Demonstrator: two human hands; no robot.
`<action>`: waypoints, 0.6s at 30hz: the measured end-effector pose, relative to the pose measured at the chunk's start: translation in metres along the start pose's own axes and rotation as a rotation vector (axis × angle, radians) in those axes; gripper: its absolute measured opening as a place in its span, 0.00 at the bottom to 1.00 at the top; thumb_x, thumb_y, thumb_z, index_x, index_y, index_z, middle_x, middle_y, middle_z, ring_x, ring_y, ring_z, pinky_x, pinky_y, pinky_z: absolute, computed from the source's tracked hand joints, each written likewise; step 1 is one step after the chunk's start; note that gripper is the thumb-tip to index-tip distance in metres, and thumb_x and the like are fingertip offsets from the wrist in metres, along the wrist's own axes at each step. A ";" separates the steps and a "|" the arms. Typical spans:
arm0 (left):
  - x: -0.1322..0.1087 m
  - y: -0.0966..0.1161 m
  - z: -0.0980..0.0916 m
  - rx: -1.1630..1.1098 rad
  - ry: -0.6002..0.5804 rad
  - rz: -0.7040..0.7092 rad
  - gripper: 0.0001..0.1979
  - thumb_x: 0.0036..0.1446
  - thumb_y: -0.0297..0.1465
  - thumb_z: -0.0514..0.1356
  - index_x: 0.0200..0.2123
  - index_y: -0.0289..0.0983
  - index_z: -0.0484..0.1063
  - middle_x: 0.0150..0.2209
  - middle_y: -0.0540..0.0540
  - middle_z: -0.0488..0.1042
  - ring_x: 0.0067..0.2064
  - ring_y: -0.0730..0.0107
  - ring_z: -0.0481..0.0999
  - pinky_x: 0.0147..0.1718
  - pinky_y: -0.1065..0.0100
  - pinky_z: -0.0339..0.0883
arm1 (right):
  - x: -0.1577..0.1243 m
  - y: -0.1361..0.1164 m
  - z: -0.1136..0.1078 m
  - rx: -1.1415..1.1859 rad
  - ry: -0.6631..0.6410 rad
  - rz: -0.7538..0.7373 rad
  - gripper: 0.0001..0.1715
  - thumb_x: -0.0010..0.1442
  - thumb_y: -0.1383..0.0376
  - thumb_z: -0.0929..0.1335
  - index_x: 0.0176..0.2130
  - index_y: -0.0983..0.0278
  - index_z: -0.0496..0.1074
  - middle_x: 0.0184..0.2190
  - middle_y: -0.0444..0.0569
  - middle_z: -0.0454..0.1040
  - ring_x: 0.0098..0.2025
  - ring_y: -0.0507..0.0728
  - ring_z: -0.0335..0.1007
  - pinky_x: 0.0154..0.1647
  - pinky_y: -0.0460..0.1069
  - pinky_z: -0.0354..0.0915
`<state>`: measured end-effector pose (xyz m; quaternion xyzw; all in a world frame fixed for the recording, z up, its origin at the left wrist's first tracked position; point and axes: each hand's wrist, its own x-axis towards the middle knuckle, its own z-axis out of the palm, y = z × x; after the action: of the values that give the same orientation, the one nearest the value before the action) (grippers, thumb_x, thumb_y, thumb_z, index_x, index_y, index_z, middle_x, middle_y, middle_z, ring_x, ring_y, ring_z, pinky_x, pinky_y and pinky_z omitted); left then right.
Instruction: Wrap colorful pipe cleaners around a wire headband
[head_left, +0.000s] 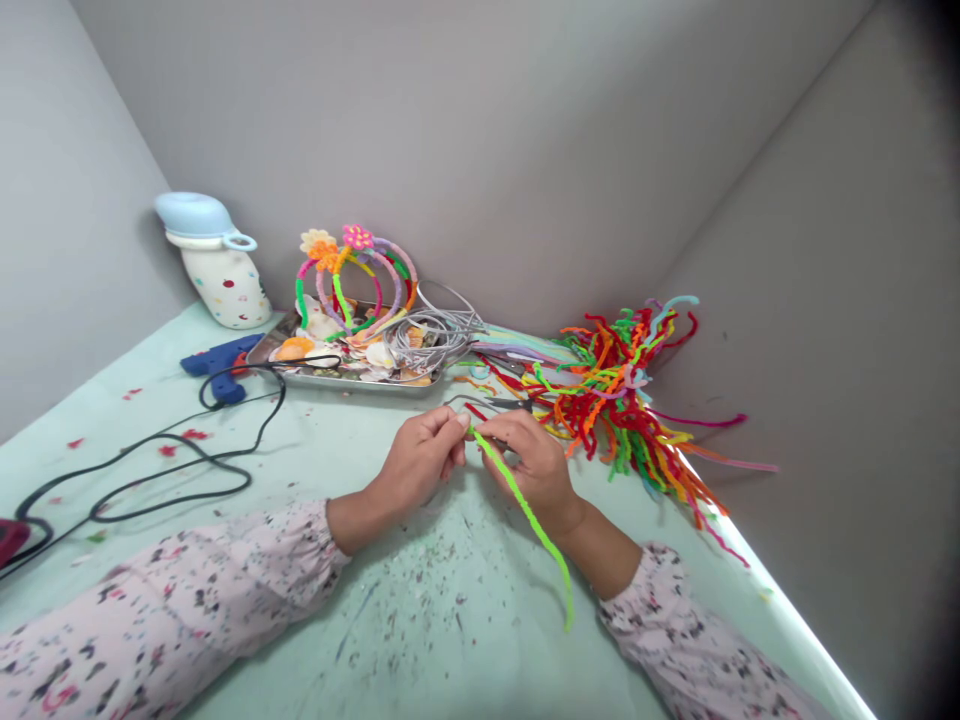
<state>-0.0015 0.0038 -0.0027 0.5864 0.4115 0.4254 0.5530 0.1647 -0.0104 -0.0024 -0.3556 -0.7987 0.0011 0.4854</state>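
Above the table's middle, my left hand [427, 452] and my right hand [536, 470] meet, fingertips almost touching. Between them is a lime-green pipe cleaner [529, 510], its long free end hanging down over my right hand toward the table. Thumb and fingers of my left hand pinch its upper end. My right hand's fingers are closed on the same pipe cleaner close by. A short dark red piece [475, 411] shows at the fingertips; whether it is joined to the green one cannot be made out. Dark-handled scissors [511, 404] lie just behind my right hand.
A metal tray [360, 384] holds scraps, coiled grey wire [427, 340] and several fuzzy headbands [375, 260] with flowers. Right of it lies a heap of colourful pipe cleaners [622, 390]. A blue glue gun [225, 365], its black cord [247, 470] and a white bottle [225, 280] are left.
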 end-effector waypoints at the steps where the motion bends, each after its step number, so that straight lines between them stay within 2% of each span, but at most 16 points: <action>1: 0.000 -0.001 0.000 -0.001 0.000 0.000 0.21 0.58 0.46 0.54 0.21 0.37 0.64 0.15 0.54 0.63 0.16 0.78 0.58 0.17 0.72 0.51 | 0.000 0.000 0.000 -0.006 0.004 -0.005 0.09 0.59 0.72 0.66 0.40 0.60 0.71 0.33 0.48 0.75 0.35 0.54 0.71 0.37 0.51 0.69; 6: 0.001 -0.002 0.000 -0.023 0.001 0.006 0.21 0.58 0.45 0.54 0.21 0.37 0.64 0.15 0.54 0.63 0.16 0.78 0.58 0.17 0.72 0.51 | -0.002 0.002 0.003 -0.040 0.014 -0.025 0.11 0.58 0.73 0.66 0.40 0.59 0.72 0.34 0.48 0.74 0.38 0.55 0.71 0.38 0.51 0.68; 18: 0.001 -0.004 0.001 -0.033 0.010 -0.003 0.20 0.58 0.45 0.55 0.20 0.37 0.63 0.13 0.55 0.59 0.16 0.78 0.56 0.16 0.72 0.48 | -0.005 0.004 0.001 -0.116 -0.061 -0.069 0.13 0.57 0.73 0.65 0.41 0.60 0.72 0.35 0.48 0.73 0.38 0.55 0.69 0.40 0.52 0.67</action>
<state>-0.0003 0.0043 -0.0067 0.5743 0.4081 0.4344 0.5611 0.1674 -0.0100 -0.0078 -0.3551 -0.8237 -0.0510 0.4390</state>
